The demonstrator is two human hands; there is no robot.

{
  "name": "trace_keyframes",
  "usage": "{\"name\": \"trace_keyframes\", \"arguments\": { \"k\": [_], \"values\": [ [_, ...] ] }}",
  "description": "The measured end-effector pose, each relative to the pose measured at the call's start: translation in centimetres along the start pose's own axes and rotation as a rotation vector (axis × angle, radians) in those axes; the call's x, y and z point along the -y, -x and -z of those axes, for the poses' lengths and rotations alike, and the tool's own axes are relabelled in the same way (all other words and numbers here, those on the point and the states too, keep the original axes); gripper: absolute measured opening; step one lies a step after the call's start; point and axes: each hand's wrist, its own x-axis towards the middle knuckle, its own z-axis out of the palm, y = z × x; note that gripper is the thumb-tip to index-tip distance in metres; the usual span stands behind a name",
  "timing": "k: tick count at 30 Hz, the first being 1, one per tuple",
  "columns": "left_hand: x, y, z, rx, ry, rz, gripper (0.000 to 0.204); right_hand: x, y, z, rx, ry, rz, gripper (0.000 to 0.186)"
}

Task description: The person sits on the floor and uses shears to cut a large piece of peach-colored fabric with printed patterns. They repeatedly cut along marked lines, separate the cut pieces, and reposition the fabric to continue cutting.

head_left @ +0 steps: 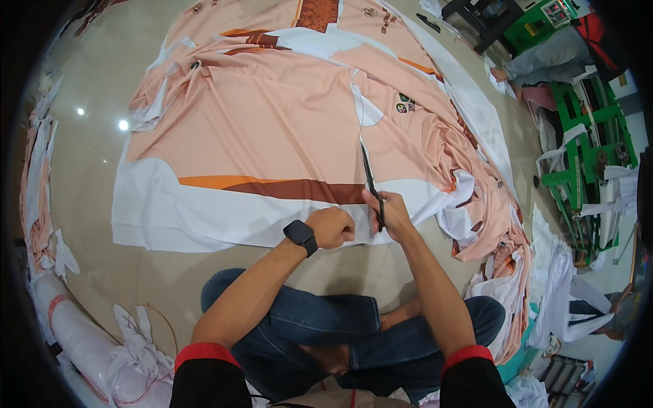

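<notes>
Spread over the floor in front of me is a wide sheet of peach printed fabric [272,129] with a white border and an orange and brown band. My right hand [391,214] grips black-handled scissors [368,171], their blades pointing away from me along a cut line in the cloth. Above the blade tips, a white curved patch and a small printed emblem show on the fabric. My left hand [331,228], with a dark watch on its wrist, is closed at the white lower border just left of the scissors. Its fingertips are partly hidden.
Bunched peach fabric [476,211] lies to the right. Further right stand a green metal frame [578,177] and a green machine [541,24], with another person's leg [558,54] between them. A plastic-wrapped roll [75,326] lies at lower left, cloth scraps along the left edge.
</notes>
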Motion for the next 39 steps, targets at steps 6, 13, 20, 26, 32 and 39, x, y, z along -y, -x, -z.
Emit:
{"name": "trace_keyframes", "arguments": {
  "k": [6,13,20,26,32,39],
  "values": [
    [2.1,-0.1,5.4,-0.512,-0.349,0.113,0.065,-2.1,4.1,4.1,-0.408,0.861,0.575,0.046],
    [0.3,4.5,2.8,-0.202,-0.701,0.563,0.119,-3.6,7.7,7.2,-0.139,0.997,0.312,0.068],
    [-6.0,9.5,0.4,0.316,-0.83,0.585,0.091,-4.7,17.9,7.1,0.057,1.002,-0.128,0.077],
    [-5.4,6.5,-0.4,-0.039,-0.55,0.168,0.035,-5.2,20.3,5.0,-0.085,0.796,0.069,0.078],
    [-2.4,4.5,-2.6,-0.02,-0.277,0.024,0.018,-6.4,21.7,2.2,0.17,0.02,-0.334,0.068],
    [-1.6,4.8,-1.8,0.002,-0.074,0.073,0.012,-7.9,19.2,-1.1,0.084,0.046,-0.258,0.063]
  ]
}}
